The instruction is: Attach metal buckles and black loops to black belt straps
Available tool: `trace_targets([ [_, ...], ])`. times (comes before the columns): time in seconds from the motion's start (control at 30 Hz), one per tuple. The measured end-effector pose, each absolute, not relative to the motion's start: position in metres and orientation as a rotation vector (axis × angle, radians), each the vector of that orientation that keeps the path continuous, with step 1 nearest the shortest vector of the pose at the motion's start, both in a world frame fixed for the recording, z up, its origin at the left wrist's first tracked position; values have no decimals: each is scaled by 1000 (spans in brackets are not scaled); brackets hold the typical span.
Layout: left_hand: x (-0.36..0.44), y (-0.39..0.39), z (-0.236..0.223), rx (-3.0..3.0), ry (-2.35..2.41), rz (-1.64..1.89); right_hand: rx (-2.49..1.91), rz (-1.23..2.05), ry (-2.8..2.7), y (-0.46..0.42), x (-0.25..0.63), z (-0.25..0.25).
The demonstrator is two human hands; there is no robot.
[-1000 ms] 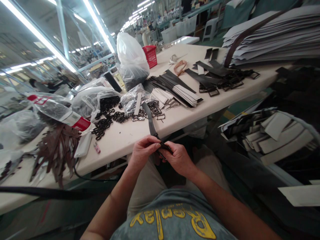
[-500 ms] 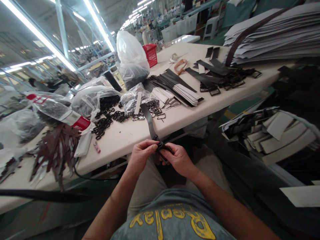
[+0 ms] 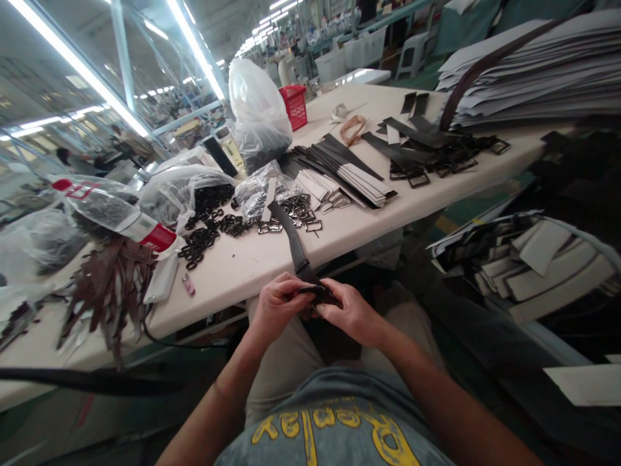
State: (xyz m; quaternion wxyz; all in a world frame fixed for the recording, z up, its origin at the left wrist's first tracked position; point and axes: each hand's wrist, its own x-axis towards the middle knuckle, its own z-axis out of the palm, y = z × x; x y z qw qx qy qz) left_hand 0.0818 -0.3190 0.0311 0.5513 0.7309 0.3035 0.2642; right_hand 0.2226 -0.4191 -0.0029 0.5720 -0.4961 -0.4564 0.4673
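Observation:
A dark strap (image 3: pixel 290 238) runs from the pile of metal buckles (image 3: pixel 298 206) over the table edge to my hands, with a dark ring (image 3: pixel 301 265) around it. My left hand (image 3: pixel 279 303) is closed, thumb and fingers pinching the strap's near end. Closed from the other side, my right hand (image 3: pixel 353 312) grips the same strap end, just above my lap. A dark piece between the fingertips may be a buckle; the fingers partly hide it.
Black rings (image 3: pixel 198 243), a plastic bottle (image 3: pixel 121 217) and brown strips (image 3: pixel 114 278) lie to the left. Dark straps with white ends (image 3: pixel 359 181) and a tall sheet stack (image 3: pixel 528 77) are to the right. Below the table's right side stands a container of strips (image 3: pixel 528 259).
My hands have shifted slightly down and turned the strap end over between the fingers. More of the strap and its ring now shows above them.

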Motion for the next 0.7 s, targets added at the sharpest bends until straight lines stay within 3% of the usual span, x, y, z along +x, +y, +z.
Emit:
trace_targets([
  [0.17, 80, -326, 22, 1682, 699, 617, -1183, 1036, -821, -415, 216, -6],
  [0.3, 83, -330, 10, 1246, 756, 726, -1159, 1017, -760, -413, 217, -2],
  [0.47, 102, -323, 15, 684, 710, 705, -1251, 964, -813, -415, 216, 1],
  [0.7, 119, -326, 27, 467, 613, 702, -1485, 765, -967, -413, 216, -11],
])
